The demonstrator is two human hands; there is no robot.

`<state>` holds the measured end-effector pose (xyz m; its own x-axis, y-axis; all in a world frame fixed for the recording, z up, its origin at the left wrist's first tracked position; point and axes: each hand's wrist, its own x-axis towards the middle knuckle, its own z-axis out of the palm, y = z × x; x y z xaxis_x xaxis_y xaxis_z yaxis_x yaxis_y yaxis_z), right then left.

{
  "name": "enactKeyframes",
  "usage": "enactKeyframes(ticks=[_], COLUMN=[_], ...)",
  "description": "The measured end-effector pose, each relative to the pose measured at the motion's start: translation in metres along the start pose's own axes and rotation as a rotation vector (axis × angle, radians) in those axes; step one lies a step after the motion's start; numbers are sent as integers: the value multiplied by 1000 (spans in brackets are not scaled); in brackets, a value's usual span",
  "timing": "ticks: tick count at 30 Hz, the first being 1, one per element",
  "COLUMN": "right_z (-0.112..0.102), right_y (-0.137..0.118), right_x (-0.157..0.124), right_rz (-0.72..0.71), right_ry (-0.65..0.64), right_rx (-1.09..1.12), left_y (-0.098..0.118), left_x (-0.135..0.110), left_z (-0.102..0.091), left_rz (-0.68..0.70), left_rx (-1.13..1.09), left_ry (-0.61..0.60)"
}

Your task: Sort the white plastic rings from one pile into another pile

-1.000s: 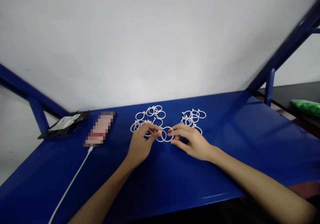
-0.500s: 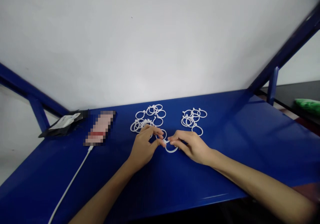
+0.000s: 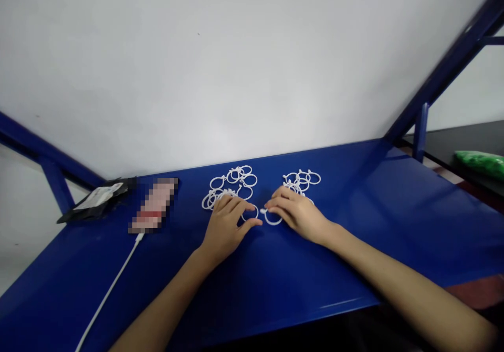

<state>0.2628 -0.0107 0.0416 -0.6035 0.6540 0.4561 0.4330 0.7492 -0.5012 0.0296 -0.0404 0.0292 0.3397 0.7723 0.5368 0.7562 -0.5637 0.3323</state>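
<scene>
My right hand [image 3: 298,214] has its fingers closed on a thin white ring [image 3: 273,222] with a small knob, the ring lying low over the blue table. Just to the left, my left hand [image 3: 225,225] is open, its thumb apart from its fingers. Another white ring [image 3: 255,216] shows between that thumb and the fingers; whether they touch it I cannot tell. Behind my left hand lies a loose pile of similar white rings [image 3: 217,182], partly covered by the fingers. A smaller group of rings [image 3: 314,178] sits beyond my right hand.
At the left of the blue table [image 3: 252,294] lie a blurred-out phone [image 3: 153,205], its white cable [image 3: 106,294] running to the front, and a black packet [image 3: 96,200] with a white label. Blue frame bars [image 3: 444,74] flank the white wall. A green bag [image 3: 480,163] is at far right.
My hands have moved apart. The left fingers have come off the ring and spread, while my right hand has carried that ring slightly right and away from me. The view has shifted a little.
</scene>
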Motion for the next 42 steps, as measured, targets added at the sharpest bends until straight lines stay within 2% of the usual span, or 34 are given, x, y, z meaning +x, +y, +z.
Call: enactKeyframes(ticks=[3,6,8,10,12,14,17,20,23,29,33,36,42], right_z=[-12,-26,-32,-34,-32,-26,-11,4,12,12,11,11,9], right_y=[23,43,51,52,46,33,7,-14,-19,-11,-12,-14,-12], right_x=[3,4,4,3,4,5,5,4,1,-1,-1,-1,-3], right_rz=[154,304,349,336,281,223,175,223,295,295,265,210,110], right_ry=[139,172,181,222,267,275,160,64,53,75,49,26,-21], right_rx=[-201,-423,-555,-609,-545,-387,-112,91,228,244,250,275,250], left_y=[-5,-7,-5,-1,4,9,12,10,9,11,9,6,7], left_x=[-2,-5,-5,-4,-3,-2,-1,-1,-3,-5,-4,-2,-1], left_z=[0,0,0,0,-2,-3,-5,-5,-2,0,-4,-6,-3], left_rz=[31,64,95,129,156,176,201,223,260,260,199,160,233], left_rx=[105,141,121,77,32,6,12,27,24,3,9,6,-79], left_ry=[-101,-155,-164,-150,-108,-49,44,86,90,62,110,92,20])
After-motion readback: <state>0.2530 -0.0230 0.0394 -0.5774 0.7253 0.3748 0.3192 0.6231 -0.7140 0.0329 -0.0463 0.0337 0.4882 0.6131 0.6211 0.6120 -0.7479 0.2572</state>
